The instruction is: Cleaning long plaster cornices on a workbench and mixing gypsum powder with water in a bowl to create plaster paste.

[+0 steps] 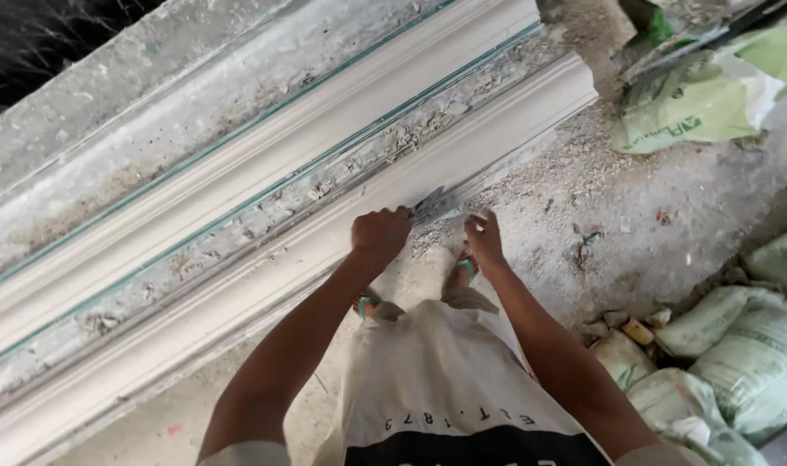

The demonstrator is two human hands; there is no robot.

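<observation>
White plaster moulding (324,233) with thin teal edge lines, grey dust-speckled floor (601,216), pale green sacks (704,99) with darker green print, beige shorts (437,362), teal sandal straps (366,302)

1. This is a plaster-moulding workshop or building site, rough and dusty.
2. Long white cast plaster cornice mouldings (264,164) lie side by side on a grey, plaster-crusted casting bed (152,103).
3. The bare concrete floor (635,233) is strewn with plaster crumbs and dust.
4. Green-and-white woven sacks of material (704,95) lie about, and more pale filled sacks (739,354) are heaped at the right.
</observation>
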